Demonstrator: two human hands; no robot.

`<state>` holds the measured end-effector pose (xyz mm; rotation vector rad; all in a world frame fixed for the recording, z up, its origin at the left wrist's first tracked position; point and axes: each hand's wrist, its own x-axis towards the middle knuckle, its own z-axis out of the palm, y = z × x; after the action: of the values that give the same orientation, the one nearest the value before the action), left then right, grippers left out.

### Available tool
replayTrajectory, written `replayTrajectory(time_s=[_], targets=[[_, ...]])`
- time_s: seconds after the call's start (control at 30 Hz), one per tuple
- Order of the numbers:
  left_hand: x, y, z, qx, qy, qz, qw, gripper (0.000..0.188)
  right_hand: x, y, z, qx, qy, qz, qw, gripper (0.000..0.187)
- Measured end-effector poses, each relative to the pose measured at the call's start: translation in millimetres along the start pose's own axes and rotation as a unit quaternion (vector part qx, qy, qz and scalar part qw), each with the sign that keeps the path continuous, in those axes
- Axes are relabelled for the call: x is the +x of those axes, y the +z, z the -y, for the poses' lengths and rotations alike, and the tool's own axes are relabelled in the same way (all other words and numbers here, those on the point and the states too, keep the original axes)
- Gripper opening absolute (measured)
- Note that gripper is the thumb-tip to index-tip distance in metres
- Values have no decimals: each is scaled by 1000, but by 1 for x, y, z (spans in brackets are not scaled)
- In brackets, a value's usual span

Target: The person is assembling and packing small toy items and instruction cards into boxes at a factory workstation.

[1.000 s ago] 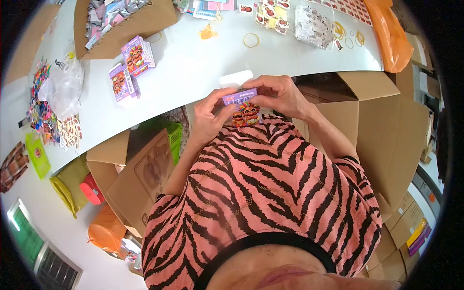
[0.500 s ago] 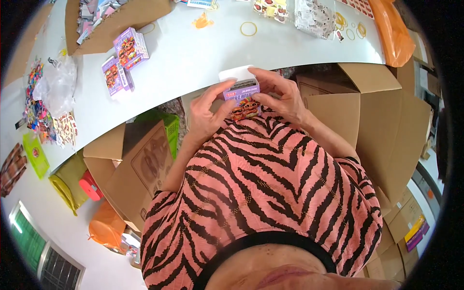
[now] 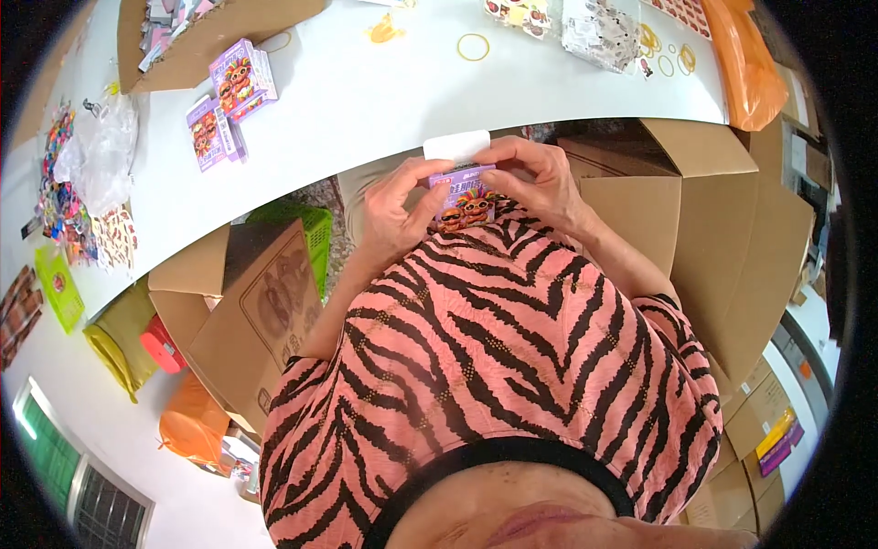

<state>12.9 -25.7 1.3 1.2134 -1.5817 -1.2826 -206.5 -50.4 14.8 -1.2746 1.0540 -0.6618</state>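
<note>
Between my two hands, close to my chest, is a small purple box (image 3: 465, 203) with cartoon figures on its front. Its white top flap (image 3: 456, 146) stands up at the far side. The fingers of my left hand (image 3: 400, 204) hold the box's left side, with the fingertips at the top edge. My right hand (image 3: 538, 185) grips the right side, thumb on the front face and fingers by the flap. Whatever is inside the box is mostly hidden by my fingers.
Matching purple boxes (image 3: 240, 80) lie on the white table (image 3: 366, 91), beside an open carton (image 3: 183, 73). Colourful small items and a clear plastic bag (image 3: 99, 160) sit at the left. Cartons (image 3: 631, 220) flank me. Rubber bands (image 3: 473, 47) and sticker packs lie farther back.
My fingers have closed in over the box's top opening, which now shows less of its inside. The white flap appears more upright and flatter to view. My head view has shifted slightly.
</note>
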Motion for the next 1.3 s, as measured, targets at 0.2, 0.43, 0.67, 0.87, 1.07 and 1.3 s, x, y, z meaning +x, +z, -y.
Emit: replayTrajectory(time_s=[0.2,0.43,0.67,0.87,1.07,1.3], targets=[[8,0,-5,8,47,-36,998,19,1,0,0,39,8,-17,999,27],[10,-2,-9,40,56,-35,997,19,6,-2,9,156,53,30,986,38],[10,9,-19,-177,-60,-106,977,24,6,-4,0,175,57,36,982,30],[13,-1,-6,-23,68,-29,997,22,8,-9,-2,8,-109,52,993,19],[16,-5,-20,-101,6,-27,995,17,6,-10,15,36,-44,54,997,19],[28,-18,-24,-110,-34,26,993,13,11,-10,35,-19,19,32,999,19]])
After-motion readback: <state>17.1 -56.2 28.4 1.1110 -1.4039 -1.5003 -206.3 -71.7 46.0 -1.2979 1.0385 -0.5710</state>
